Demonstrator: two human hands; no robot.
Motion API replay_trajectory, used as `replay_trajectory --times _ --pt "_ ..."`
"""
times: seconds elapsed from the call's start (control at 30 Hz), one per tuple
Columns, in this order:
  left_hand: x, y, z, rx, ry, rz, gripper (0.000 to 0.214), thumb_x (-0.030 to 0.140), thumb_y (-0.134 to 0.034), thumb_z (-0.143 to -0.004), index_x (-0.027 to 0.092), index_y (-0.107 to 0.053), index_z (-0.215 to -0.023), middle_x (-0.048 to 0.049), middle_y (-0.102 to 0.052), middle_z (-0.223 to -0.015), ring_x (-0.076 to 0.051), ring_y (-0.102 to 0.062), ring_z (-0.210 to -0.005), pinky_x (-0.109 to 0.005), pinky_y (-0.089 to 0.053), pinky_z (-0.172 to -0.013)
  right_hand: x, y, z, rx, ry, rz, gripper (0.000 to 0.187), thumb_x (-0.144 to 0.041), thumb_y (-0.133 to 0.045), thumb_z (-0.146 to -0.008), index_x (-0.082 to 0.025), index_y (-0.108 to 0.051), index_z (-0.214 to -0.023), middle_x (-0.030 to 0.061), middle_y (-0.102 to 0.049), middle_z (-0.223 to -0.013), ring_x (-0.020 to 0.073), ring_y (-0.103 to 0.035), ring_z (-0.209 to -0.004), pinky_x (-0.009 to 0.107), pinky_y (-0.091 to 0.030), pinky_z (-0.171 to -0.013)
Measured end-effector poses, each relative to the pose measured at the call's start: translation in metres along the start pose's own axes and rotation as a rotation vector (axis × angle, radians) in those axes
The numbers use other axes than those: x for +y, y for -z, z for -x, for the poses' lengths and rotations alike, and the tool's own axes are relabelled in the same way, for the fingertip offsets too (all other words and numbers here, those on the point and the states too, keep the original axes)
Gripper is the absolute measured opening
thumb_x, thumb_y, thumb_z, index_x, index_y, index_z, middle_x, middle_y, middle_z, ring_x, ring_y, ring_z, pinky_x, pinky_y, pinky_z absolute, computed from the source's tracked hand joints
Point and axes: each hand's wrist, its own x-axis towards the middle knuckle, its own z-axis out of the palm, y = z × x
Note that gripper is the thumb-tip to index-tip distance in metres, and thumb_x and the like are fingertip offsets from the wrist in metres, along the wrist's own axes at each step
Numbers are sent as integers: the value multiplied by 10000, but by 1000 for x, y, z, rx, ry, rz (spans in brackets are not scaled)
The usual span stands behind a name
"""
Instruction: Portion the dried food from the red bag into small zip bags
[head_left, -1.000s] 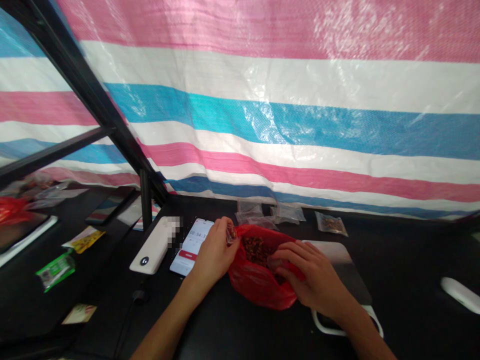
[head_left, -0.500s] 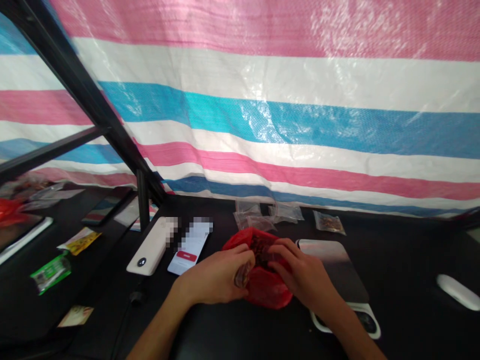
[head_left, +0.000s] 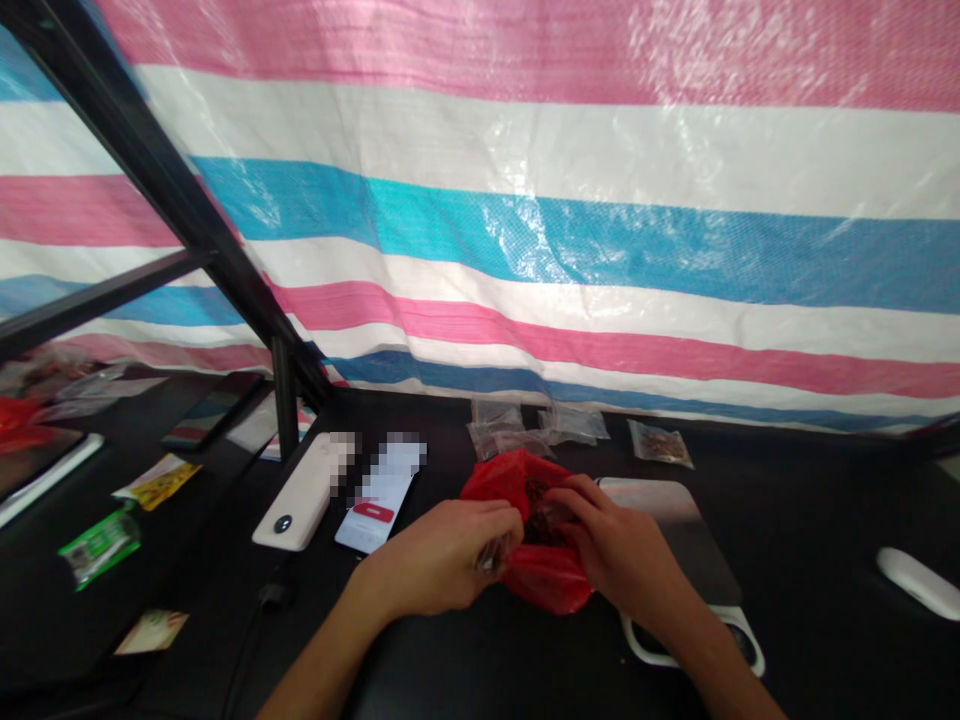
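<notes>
A red plastic bag (head_left: 541, 580) holding small brown bits lies on the black table (head_left: 810, 560) just in front of me. My left hand (head_left: 442, 555) is closed in a pinch on a small clear pouch (head_left: 491, 552) at the bag's left edge. My right hand (head_left: 619, 550) has its fingers curled into the bag's mouth, gripping the red plastic. Both hands touch the bag, and their fingertips nearly meet over its opening.
A flat kitchen scale (head_left: 679, 545) sits under my right wrist. A white power bank (head_left: 296, 495) and a phone (head_left: 381, 495) lie to the left. Several small clear pouches (head_left: 540, 425) rest by the striped tarp (head_left: 570, 200). A white object (head_left: 919, 582) is at far right.
My left hand came down from the bag's upper rim to its left side, holding the small pouch. My right hand shifted slightly left over the bag's mouth, and the bag bunched up.
</notes>
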Motion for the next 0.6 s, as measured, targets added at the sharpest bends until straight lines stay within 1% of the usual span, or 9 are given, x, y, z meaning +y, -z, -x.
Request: replay_trajectory --times 0.07,0.13,0.2,0.27,0.37,0.47,0.6 --pt "0 1 1 -8 -17 43 280 -20 -529 -718 230 -516 -844 44 -585 -842 -133 -528 -739 -227 -354 -648 0 -1 0 19 -23 44 366 -114 -492 -920 -250 -642 -1225 73 -637 -1346 201 -750 -841 276 -536 -562" --pt "-2 0 2 -11 -22 29 296 -28 -527 -708 230 -523 -852 37 -586 -880 -137 -540 -768 -228 -369 -664 -1 -2 0 33 -35 85 399 -91 -495 -901 -260 -646 -1229 65 -631 -1369 183 -748 -805 257 -517 -531" --pt "-5 -2 1 4 -16 -45 308 -38 -521 -711 233 -525 -858 21 -583 -943 -154 -554 -828 -244 -386 -702 -2 -2 0 39 -34 96 409 -89 -495 -905 -278 -648 -1234 49 -643 -1360 167 -745 -790 244 -510 -529" --pt "-8 -6 -2 30 -3 -136 337 -58 -510 -698 235 -521 -864 6 -574 -990 -176 -560 -895 -263 -395 -738 -4 -2 -1 39 -23 91 376 -121 -497 -934 -287 -650 -1235 38 -663 -1332 167 -743 -802 240 -509 -536" --pt "-12 -12 -7 59 2 -203 380 -91 -487 -668 235 -511 -860 -3 -566 -991 -188 -556 -923 -273 -397 -742 -7 -1 -2 22 0 83 350 -129 -512 -940 -288 -657 -1216 38 -679 -1304 177 -742 -811 245 -501 -532" --pt "-14 -15 -13 84 -1 -184 367 -91 -471 -692 233 -513 -860 -4 -561 -982 -178 -549 -888 -268 -399 -729 -11 0 -3 -3 20 64 355 -116 -538 -919 -282 -663 -1208 46 -702 -1255 194 -743 -833 258 -510 -561" --pt "-15 -14 -16 138 -31 -53 317 -70 -469 -717 220 -509 -839 2 -534 -948 -150 -522 -818 -248 -399 -715 -18 -3 -3 -22 42 21 365 -122 -552 -906 -272 -664 -1220 54 -728 -1200 187 -744 -798 258 -515 -592"
